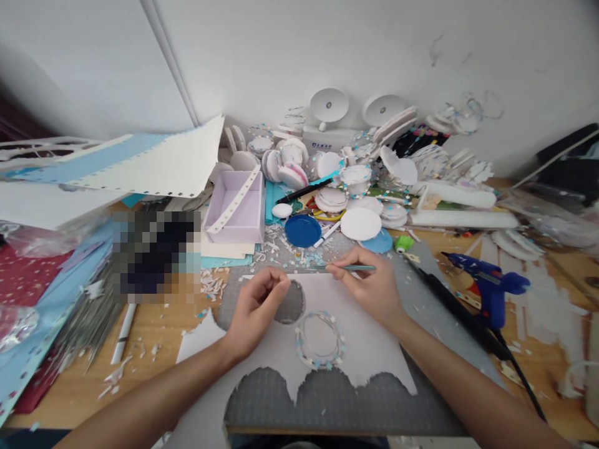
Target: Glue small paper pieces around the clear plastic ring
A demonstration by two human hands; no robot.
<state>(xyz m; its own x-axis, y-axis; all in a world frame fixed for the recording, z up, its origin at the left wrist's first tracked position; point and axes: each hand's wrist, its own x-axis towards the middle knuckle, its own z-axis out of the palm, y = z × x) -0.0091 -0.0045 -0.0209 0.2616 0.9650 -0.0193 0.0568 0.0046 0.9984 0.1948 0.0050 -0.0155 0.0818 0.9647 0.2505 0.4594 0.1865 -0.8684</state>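
A white paper sheet (369, 337) with scalloped cut edges lies on the grey cutting mat (262, 405). My left hand (257, 305) rests at the sheet's round hole (292, 304), fingers curled and thumb against the fingertips; anything between them is hidden. My right hand (369, 284) grips a slim teal pointed tool (360, 267), possibly tweezers, held nearly level with its tip to the left over small paper bits (311, 259). Between my forearms, a ring of wire with small blue and white pieces (321, 363) lies on the sheet.
A lilac box (236, 234) and a blue round lid (302, 231) stand beyond my hands. White foam discs (360, 223) pile up behind. At right lie a blue glue gun (491, 290) and a black corded tool (461, 315). A marker (124, 333) is at left.
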